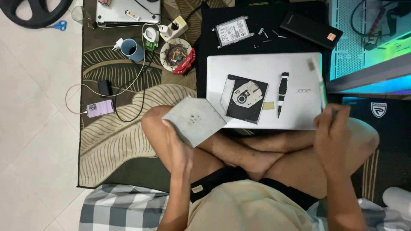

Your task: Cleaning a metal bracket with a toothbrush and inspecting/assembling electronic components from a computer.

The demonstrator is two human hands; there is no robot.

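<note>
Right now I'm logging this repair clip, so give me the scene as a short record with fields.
left hand: holds a grey flat square drive casing
right hand: holds a thin green tool, blurred
laptop: silver, closed, in front of the crossed legs
on laptop: open optical drive; black screwdriver
behind laptop: hard drive on black mat
left side: blue mug; phone on patterned rug

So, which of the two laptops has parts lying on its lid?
The silver laptop in front of the person's knees: an optical drive and a black screwdriver lie on its closed lid. The other laptop, at the top edge, carries only a small tube.
</note>
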